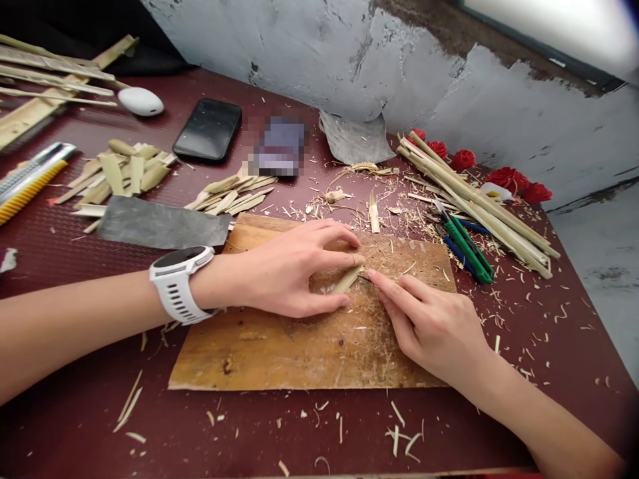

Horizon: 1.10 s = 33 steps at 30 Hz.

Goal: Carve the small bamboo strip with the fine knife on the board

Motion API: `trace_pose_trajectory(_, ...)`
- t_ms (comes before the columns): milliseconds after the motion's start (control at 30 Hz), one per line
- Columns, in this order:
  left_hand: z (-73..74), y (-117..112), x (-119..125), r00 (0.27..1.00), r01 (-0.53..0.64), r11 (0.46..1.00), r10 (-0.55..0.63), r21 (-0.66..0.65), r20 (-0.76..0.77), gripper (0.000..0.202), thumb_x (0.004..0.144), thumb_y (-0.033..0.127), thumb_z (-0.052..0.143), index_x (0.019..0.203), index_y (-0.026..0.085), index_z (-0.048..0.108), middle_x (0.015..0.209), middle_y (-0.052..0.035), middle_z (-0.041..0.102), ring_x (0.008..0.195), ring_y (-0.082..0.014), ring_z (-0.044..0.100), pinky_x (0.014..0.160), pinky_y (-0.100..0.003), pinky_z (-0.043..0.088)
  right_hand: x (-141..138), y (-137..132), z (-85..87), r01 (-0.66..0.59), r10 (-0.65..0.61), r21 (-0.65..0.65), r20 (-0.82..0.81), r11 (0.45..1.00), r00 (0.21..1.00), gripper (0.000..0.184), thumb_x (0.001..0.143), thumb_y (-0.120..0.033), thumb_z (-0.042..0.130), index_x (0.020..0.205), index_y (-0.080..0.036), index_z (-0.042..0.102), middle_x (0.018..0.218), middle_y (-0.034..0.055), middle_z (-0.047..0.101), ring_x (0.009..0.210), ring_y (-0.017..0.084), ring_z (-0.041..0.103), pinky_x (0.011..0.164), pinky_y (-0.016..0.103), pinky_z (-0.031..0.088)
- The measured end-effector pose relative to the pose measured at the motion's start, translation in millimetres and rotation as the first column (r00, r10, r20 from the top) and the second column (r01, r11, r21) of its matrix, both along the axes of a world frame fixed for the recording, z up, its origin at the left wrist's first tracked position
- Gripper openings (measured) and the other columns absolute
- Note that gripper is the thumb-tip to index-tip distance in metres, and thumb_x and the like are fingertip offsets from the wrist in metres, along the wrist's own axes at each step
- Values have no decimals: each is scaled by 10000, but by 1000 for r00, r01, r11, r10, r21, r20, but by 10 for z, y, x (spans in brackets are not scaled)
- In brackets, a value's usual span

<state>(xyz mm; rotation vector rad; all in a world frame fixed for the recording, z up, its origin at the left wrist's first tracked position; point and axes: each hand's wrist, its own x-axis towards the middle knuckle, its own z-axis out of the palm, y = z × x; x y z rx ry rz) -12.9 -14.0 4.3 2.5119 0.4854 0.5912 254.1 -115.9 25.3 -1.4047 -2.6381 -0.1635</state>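
Note:
On a worn wooden board, my left hand arches over a short pale bamboo strip. Its fingertips pin the strip's far end, and the thumb rests on the board side, near the strip. A white watch circles that wrist. My right hand is closed around a thin dark blade, whose tip meets or nearly meets the strip's right end. Most of the blade and any handle are hidden in the fingers.
Bamboo pieces lie in piles at left, by grey sandpaper and a yellow cutter. Behind are a black phone and a white oval object. At right are a green cutter, bamboo sticks and red flowers. Shavings litter the table.

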Motion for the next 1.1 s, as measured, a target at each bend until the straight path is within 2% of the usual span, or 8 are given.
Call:
trace_pose_trajectory(67,0,-4,7,999,-21,999,22,-41,37,398,952,395,707,1266,153,686,1386,-190,619,1306,-330,607,1149,-512,499,-1,6,-4,12,-11,7,-24,1000,1000,440,1065,-210,520,1493,-214,624,881,2,711,670,125,608,567,299,355)
trace_pose_trajectory(167,6,-11,16,995,-49,995,57,-92,81,241,934,322,708,1093,141,690,1297,-165,639,1204,-285,648,1079,-457,539,-3,16,-12,27,-24,33,-63,999,998,443,1064,-200,531,1497,-208,623,846,-6,697,662,121,593,569,295,355)
trace_pose_trajectory(333,7,-16,20,992,-66,995,74,-75,104,110,950,235,646,926,145,706,1210,-142,663,1130,-252,664,1026,-422,554,-7,20,-28,31,-24,58,-111,998,993,431,1064,-195,560,1489,-205,631,839,-16,700,662,114,597,570,287,364)
trace_pose_trajectory(433,-18,-18,23,989,-82,997,83,-12,121,137,975,187,602,895,136,701,1193,-151,679,1115,-245,680,1009,-408,562,-14,20,-35,34,-27,60,-109,998,994,424,1063,-197,574,1482,-208,637,864,-15,724,656,115,610,566,292,367)
trace_pose_trajectory(567,-57,-24,32,986,-103,984,83,142,141,150,1015,185,594,922,124,695,1105,-153,711,1080,-249,696,964,-403,580,-29,29,-34,48,-40,65,-120,997,992,406,1067,-203,582,1469,-204,640,877,-17,756,655,112,642,562,286,377)
trace_pose_trajectory(733,-58,-27,38,989,-81,962,45,260,140,142,1026,184,602,922,123,678,1066,-150,721,1025,-248,695,942,-428,590,-51,2,10,65,-46,95,-189,993,981,341,1049,-173,603,1385,-139,653,1055,36,815,733,112,711,579,271,409)
trace_pose_trajectory(967,-47,-33,41,993,-59,908,12,415,115,130,1043,167,583,934,135,645,1003,-103,742,961,-232,686,940,-412,580,-94,-117,76,29,-29,153,-6,988,1000,419,1003,-97,575,1399,-185,683,813,-27,721,569,102,559,567,286,336)
trace_pose_trajectory(1100,-43,-30,40,998,-31,888,-1,459,70,180,1055,191,582,889,147,636,922,-75,737,846,-209,649,811,-363,541,-104,-147,89,35,-42,164,36,986,998,429,995,-96,585,1393,-198,708,804,-26,707,579,104,534,582,289,321)
